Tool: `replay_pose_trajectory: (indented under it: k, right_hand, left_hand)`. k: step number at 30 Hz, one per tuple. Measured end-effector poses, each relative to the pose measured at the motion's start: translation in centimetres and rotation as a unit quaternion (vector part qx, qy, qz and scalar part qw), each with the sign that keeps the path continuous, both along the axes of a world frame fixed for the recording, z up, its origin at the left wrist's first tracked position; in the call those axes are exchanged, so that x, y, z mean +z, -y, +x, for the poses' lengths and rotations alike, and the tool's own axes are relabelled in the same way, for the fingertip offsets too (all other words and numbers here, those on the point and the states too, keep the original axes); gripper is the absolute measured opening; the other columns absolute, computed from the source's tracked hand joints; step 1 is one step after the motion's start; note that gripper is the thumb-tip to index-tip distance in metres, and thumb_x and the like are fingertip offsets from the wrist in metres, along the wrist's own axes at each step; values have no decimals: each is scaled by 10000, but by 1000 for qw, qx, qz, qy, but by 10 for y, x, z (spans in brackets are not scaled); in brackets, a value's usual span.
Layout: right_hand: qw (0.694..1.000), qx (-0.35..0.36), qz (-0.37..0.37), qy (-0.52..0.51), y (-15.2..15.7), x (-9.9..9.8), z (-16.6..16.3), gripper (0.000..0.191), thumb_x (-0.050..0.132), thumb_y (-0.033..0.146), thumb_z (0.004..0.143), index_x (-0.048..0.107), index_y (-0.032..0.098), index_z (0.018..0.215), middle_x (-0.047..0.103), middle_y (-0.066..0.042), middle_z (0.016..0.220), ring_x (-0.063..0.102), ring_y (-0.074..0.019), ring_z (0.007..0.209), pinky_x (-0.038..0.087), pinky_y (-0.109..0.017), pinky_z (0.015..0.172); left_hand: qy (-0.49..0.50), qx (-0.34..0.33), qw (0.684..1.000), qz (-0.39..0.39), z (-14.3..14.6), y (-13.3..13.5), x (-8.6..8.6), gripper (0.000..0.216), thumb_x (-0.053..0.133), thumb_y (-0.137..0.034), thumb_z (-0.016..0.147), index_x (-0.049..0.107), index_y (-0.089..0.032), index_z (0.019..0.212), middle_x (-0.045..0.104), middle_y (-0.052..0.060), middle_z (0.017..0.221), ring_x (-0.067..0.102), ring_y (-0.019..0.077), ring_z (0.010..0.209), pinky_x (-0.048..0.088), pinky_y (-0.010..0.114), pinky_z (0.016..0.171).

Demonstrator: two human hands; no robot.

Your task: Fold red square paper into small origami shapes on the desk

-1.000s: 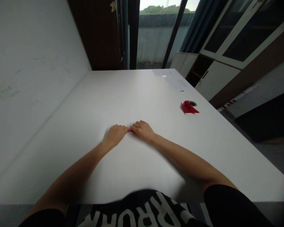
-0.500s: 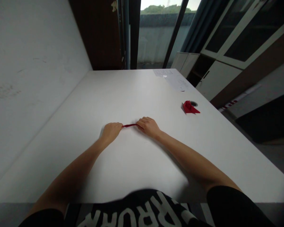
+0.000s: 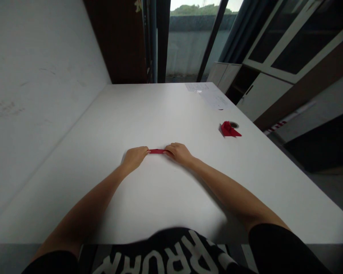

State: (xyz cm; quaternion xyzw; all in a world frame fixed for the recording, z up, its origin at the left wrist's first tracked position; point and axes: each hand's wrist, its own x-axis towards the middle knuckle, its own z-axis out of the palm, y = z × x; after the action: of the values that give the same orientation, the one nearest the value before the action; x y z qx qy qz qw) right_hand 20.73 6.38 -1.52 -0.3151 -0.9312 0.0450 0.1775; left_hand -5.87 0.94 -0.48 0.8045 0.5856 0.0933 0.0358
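A narrow strip of folded red paper (image 3: 157, 151) lies on the white table (image 3: 160, 114) between my two hands. My left hand (image 3: 134, 156) pinches its left end with the fingers curled shut. My right hand (image 3: 179, 151) pinches the right end the same way. Both hands rest on the tabletop near its middle. Most of the paper is hidden under the fingers. A second, finished-looking folded red paper shape (image 3: 229, 129) sits apart at the right side of the table.
A round cable hole (image 3: 233, 124) is right behind the red shape. White sheets of paper (image 3: 210, 95) lie at the far right corner. A white wall runs along the table's left side; cabinets stand to the right.
My hands have drawn apart sideways, from touching to a short gap. The red paper between them now shows as a flat strip.
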Motion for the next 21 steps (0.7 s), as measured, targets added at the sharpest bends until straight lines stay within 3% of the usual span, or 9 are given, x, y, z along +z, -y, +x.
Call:
replay_pose_trajectory:
  k: [6,9,13,17,21]
  right_hand:
    - [992,-6,-106,-68,-3,-2,4,264,489,365,1038,684,189,1013,681,-41,829,576,-146,724,351,-252,685]
    - [988,4,-127,-93,-4,-3,6,281,473,354,1040,683,187,956,678,-36,796,586,-144,719,365,-252,693]
    - [985,5,-127,-115,-6,-4,6,332,448,362,1047,671,186,875,671,-29,751,591,-145,707,380,-255,699]
    - [987,11,-113,-114,-5,-3,7,332,454,361,1047,671,187,865,664,-22,742,589,-141,695,382,-252,691]
    - [991,-2,-88,-100,-4,-4,7,315,469,368,1042,693,183,920,679,-38,775,593,-144,708,376,-252,678]
  left_hand:
    - [100,-9,994,-38,-8,-3,-1,425,320,-462,1056,656,-232,934,739,28,885,642,182,751,362,280,660]
    - [91,-10,995,-38,-11,-3,-3,437,313,-465,1054,662,-235,927,732,25,844,639,183,733,353,281,655]
    - [72,-8,997,-28,-14,-5,-6,495,319,-520,1037,673,-232,844,678,27,712,593,184,637,319,288,614]
    - [159,3,987,-21,-16,-6,-8,469,355,-518,1020,655,-232,801,642,8,659,568,167,597,327,274,588]
    - [275,32,961,-26,-14,-6,-11,348,424,-480,995,656,-230,923,656,-6,686,588,150,603,380,246,578]
